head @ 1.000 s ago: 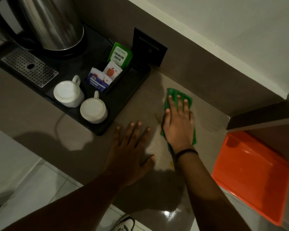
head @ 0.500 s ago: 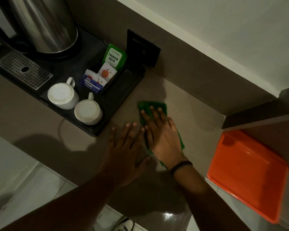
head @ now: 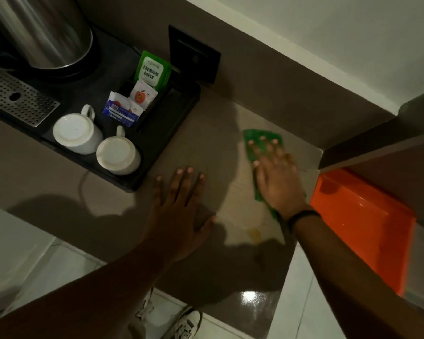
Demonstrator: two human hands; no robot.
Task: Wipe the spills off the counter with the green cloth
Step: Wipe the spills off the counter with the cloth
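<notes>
**a:** so where are we in this one? big stuff first: brown table point(head: 186, 148) fills the middle of the frame, black tray point(head: 162, 133) upper left with the steel kettle point(head: 42, 33) and two upturned white cups point(head: 77, 133), orange bin point(head: 362, 221) at the right edge.

**b:** mid-wipe, i'd say. right hand point(head: 277, 182) is spread flat, palm down on the green cloth point(head: 262, 143), right of centre and close to the back wall. not gripping it, just pressing, fingers splayed out. it's a bit blurred so looks like it's sweeping.

**a:** and the left hand point(head: 179, 204)?

**b:** open flat on the table, centre of frame, holding nothing. just bracing, i reckon.

**a:** spills done?

**b:** nope. there's a small yellowish spill point(head: 253, 234) lower down, near the front edge, below the right wrist and apart from the cloth. maybe faint streaks around it, hard to tell in this light.

**a:** so next move?

**b:** my guess: drag the cloth back toward the front edge over that spot, keeping the palm pressed so the cloth doesn't bunch.
</notes>
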